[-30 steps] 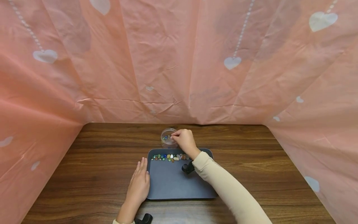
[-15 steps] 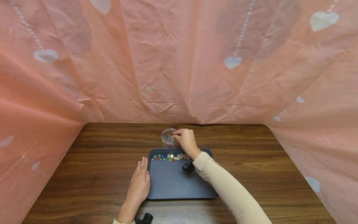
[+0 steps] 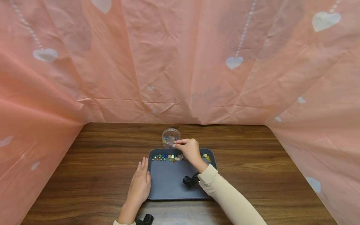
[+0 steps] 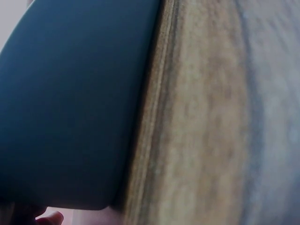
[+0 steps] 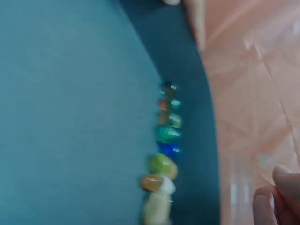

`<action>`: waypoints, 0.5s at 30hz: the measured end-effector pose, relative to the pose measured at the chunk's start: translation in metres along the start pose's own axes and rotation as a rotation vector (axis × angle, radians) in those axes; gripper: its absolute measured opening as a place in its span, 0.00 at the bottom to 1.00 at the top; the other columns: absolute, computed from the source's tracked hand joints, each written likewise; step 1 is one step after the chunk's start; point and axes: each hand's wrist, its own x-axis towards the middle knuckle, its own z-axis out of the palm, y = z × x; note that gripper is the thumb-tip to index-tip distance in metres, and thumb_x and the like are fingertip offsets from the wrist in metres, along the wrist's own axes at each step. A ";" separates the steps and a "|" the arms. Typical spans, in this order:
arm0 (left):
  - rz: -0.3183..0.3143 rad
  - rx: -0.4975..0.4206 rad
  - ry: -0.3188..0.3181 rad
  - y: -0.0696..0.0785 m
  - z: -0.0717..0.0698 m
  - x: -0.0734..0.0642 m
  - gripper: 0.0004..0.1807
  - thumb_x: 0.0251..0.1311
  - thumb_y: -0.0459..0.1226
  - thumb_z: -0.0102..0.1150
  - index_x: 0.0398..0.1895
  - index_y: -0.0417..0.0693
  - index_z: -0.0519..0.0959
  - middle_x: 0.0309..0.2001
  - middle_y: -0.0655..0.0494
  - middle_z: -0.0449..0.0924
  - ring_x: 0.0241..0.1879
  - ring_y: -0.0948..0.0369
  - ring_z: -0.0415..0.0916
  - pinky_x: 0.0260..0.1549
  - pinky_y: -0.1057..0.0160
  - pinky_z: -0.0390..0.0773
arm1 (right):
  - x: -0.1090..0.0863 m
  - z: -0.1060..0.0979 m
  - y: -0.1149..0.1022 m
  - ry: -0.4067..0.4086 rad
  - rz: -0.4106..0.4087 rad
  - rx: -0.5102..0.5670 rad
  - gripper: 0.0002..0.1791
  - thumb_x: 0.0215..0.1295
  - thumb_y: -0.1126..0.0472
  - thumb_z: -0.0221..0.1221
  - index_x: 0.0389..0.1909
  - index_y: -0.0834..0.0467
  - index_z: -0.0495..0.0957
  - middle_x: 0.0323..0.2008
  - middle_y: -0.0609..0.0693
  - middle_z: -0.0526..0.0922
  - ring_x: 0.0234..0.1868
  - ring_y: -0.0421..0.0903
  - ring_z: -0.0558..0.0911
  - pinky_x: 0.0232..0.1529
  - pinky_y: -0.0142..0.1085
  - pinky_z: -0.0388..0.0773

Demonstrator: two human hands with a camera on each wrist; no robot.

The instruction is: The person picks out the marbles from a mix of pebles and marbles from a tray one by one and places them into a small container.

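In the head view, a dark grey tray point(image 3: 180, 184) lies on the table, with a row of glass marbles point(image 3: 159, 157) and polished stones point(image 3: 177, 158) along its far side. My left hand point(image 3: 139, 184) lies flat, fingers straight, against the tray's left edge. My right hand point(image 3: 189, 151) is over the far rim, thumb and fingertips brought together just in front of a clear round jar point(image 3: 170, 137). More marbles sit inside the jar. Whether anything small is between those fingertips is hidden. The right wrist view shows the marbles point(image 5: 168, 133) close up, blurred.
A wooden table point(image 3: 98, 162) extends on both sides of the tray. Pink curtains point(image 3: 180, 62) with heart prints enclose its back and sides. Black wrist cameras point(image 3: 190, 180) hang below my wrists; the right one is over the tray.
My right hand has drawn back from over the jar toward the tray, fingertips still together. Yellow and pale stones at the tray's far right corner have come into view. My left hand stays put.
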 end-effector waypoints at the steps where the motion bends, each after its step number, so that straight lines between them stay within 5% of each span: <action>1: 0.000 0.000 0.001 0.000 0.000 0.000 0.30 0.74 0.35 0.38 0.77 0.36 0.53 0.78 0.41 0.50 0.78 0.41 0.48 0.74 0.38 0.53 | -0.002 0.001 0.002 -0.023 0.001 -0.014 0.06 0.54 0.61 0.72 0.32 0.59 0.91 0.31 0.55 0.91 0.20 0.35 0.77 0.19 0.26 0.70; 9: -0.004 0.002 -0.009 0.000 0.001 -0.001 0.30 0.74 0.35 0.37 0.77 0.37 0.54 0.79 0.42 0.49 0.78 0.42 0.47 0.74 0.38 0.53 | -0.009 0.012 0.019 -0.128 -0.028 -0.115 0.04 0.54 0.62 0.72 0.30 0.59 0.91 0.31 0.53 0.91 0.34 0.43 0.87 0.33 0.31 0.80; 15: -0.009 -0.002 -0.014 0.000 0.001 -0.001 0.30 0.74 0.36 0.37 0.77 0.37 0.53 0.79 0.42 0.49 0.78 0.42 0.47 0.74 0.39 0.52 | -0.010 0.014 0.026 -0.195 -0.041 -0.109 0.05 0.54 0.63 0.72 0.31 0.60 0.90 0.29 0.54 0.90 0.23 0.34 0.82 0.25 0.28 0.76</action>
